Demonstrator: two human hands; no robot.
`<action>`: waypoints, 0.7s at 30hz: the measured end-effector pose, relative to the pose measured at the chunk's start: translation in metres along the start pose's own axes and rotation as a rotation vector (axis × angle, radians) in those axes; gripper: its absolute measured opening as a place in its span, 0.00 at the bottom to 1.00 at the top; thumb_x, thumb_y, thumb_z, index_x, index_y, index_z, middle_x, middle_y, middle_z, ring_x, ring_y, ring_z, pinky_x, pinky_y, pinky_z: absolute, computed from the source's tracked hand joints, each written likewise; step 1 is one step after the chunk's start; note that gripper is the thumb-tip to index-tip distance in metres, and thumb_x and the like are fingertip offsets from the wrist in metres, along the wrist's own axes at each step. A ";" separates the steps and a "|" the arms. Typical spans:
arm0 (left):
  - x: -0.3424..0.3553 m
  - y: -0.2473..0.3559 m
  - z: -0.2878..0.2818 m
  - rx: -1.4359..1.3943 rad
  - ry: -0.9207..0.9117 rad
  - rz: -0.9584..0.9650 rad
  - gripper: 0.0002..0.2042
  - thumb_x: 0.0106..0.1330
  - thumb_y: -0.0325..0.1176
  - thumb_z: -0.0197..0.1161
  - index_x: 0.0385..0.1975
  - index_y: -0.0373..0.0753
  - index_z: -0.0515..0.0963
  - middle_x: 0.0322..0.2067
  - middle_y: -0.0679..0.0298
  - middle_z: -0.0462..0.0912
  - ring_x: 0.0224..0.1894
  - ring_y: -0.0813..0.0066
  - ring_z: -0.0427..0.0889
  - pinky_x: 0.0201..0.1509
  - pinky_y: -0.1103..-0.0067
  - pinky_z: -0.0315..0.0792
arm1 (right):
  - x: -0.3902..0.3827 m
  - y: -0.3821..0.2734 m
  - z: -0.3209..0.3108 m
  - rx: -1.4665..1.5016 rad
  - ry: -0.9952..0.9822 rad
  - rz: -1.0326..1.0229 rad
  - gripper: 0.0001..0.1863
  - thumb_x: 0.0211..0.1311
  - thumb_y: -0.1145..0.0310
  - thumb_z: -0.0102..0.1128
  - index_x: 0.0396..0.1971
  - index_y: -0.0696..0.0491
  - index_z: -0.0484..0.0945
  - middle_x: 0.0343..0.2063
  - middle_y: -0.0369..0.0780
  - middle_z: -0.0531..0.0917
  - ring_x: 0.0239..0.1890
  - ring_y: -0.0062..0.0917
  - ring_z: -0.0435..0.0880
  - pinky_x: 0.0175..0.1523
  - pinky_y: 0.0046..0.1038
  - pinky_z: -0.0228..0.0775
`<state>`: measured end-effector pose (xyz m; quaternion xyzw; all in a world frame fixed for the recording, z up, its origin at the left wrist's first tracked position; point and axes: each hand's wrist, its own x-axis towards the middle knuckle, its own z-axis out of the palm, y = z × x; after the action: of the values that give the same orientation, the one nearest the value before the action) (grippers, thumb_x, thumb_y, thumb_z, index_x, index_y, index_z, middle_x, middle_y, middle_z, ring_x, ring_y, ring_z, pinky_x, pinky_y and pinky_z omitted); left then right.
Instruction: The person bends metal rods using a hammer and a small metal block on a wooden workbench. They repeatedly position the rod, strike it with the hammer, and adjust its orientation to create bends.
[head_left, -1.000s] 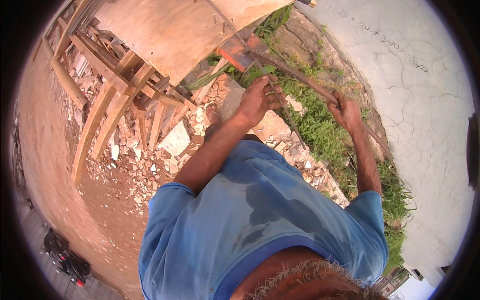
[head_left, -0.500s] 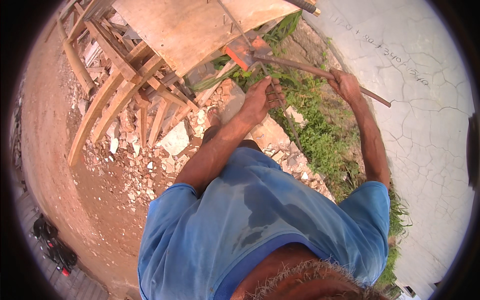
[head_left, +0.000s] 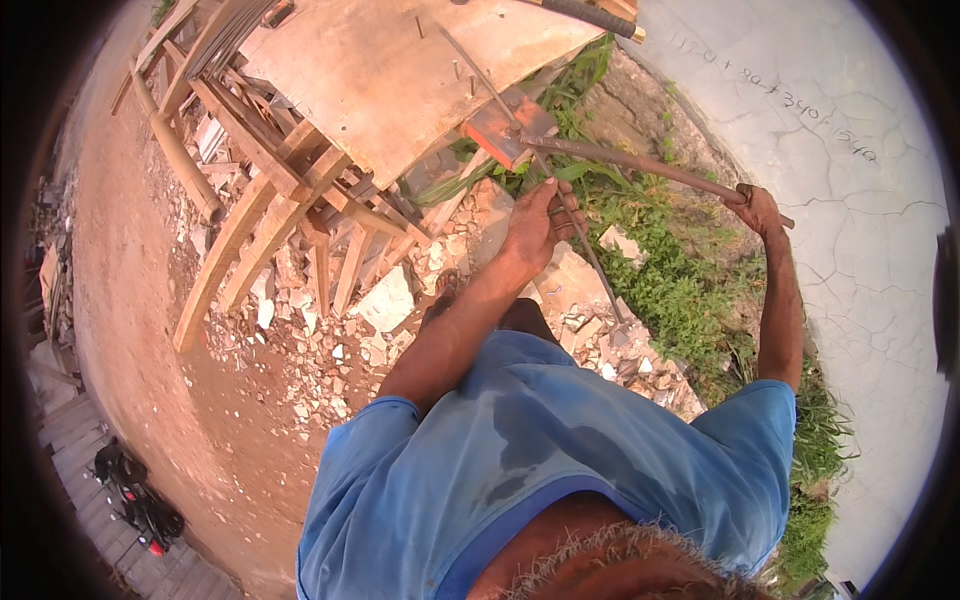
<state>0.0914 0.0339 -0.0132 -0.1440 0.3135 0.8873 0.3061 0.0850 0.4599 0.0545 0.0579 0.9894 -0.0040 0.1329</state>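
My left hand [head_left: 545, 225] is closed around a thin metal rod [head_left: 597, 268], which slants from over the plywood board down past my fingers toward the rubble. My right hand [head_left: 757, 210] grips a brown metal bar [head_left: 650, 167] close to its outer end. The bar's other end meets the rod at an orange-painted block [head_left: 507, 128] at the board's corner. Several nails or pegs stick up from the plywood board [head_left: 370, 90]. How the bar is joined to the rod is too small to tell.
Wooden beams [head_left: 250, 230] stand in a jumble left of the board, above broken rubble [head_left: 320, 370]. Green plants [head_left: 670, 270] grow along a cracked grey wall [head_left: 870, 300] at the right. A dark-handled tool [head_left: 590, 14] lies at the board's far edge. A motorcycle [head_left: 140, 500] stands lower left.
My right hand has shifted outward along the bar, nearer its end. My left hand stays on the rod near the orange block. The whole view has shifted slightly.
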 end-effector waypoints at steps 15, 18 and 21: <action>-0.097 -0.051 -0.023 0.162 -0.349 -0.413 0.16 0.80 0.49 0.44 0.40 0.43 0.70 0.32 0.66 0.77 0.42 0.69 0.84 0.53 0.69 0.80 | -0.083 -0.002 0.033 -0.091 0.256 0.196 0.16 0.60 0.54 0.62 0.27 0.54 0.83 0.22 0.51 0.82 0.29 0.51 0.83 0.35 0.46 0.73; -0.123 -0.010 -0.053 0.313 -0.313 -0.429 0.15 0.79 0.47 0.45 0.40 0.41 0.70 0.27 0.68 0.73 0.31 0.72 0.81 0.43 0.72 0.83 | -0.172 -0.056 0.045 -0.084 0.192 0.410 0.13 0.61 0.56 0.62 0.31 0.51 0.85 0.23 0.50 0.83 0.30 0.49 0.84 0.37 0.46 0.74; -0.137 0.043 -0.082 0.433 -0.329 -0.472 0.15 0.79 0.45 0.46 0.45 0.40 0.71 0.24 0.70 0.69 0.25 0.76 0.76 0.36 0.73 0.82 | -0.253 -0.134 0.057 -0.080 0.206 0.594 0.12 0.61 0.57 0.62 0.31 0.49 0.86 0.22 0.47 0.84 0.28 0.45 0.85 0.36 0.45 0.76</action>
<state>0.1750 -0.1076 0.0061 0.0007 0.3987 0.7166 0.5723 0.3273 0.2969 0.0654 0.3393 0.9368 0.0800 0.0298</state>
